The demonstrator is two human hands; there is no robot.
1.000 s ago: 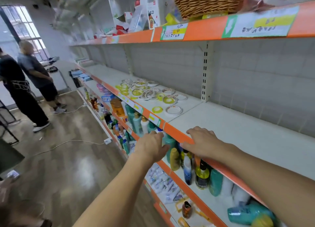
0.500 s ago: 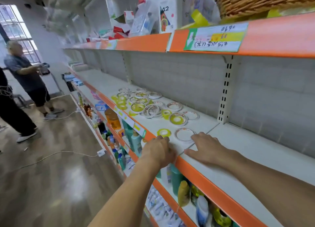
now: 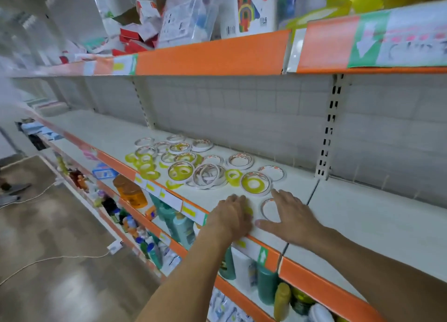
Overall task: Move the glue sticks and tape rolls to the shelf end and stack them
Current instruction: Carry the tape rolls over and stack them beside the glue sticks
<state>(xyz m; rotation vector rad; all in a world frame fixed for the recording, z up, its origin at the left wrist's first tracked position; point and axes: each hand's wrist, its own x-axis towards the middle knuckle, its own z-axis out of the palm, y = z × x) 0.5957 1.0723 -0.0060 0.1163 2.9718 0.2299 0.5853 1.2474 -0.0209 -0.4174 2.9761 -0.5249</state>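
Several tape rolls [image 3: 207, 174], white-rimmed and yellow, lie scattered flat on the white middle shelf [image 3: 367, 215]. My left hand [image 3: 231, 219] is curled over a small yellow tape roll [image 3: 248, 211] near the shelf's front edge, and only a sliver of the roll shows. To its right, my right hand [image 3: 291, 216] lies flat with fingers spread. Its fingertips rest on a white tape roll [image 3: 266, 206]. I see no glue sticks in the head view.
An orange front lip with price labels [image 3: 188, 209] edges the shelf. Bottles and an orange jar [image 3: 131, 193] fill the lower shelf. Boxes and packets crowd the top shelf [image 3: 212, 55]. A cable and power strip [image 3: 113, 246] lie on the wooden floor.
The view has moved left along the shelf and closer to the tape rolls. Both hands left the orange lip and now rest on the nearest yellow and white rolls.
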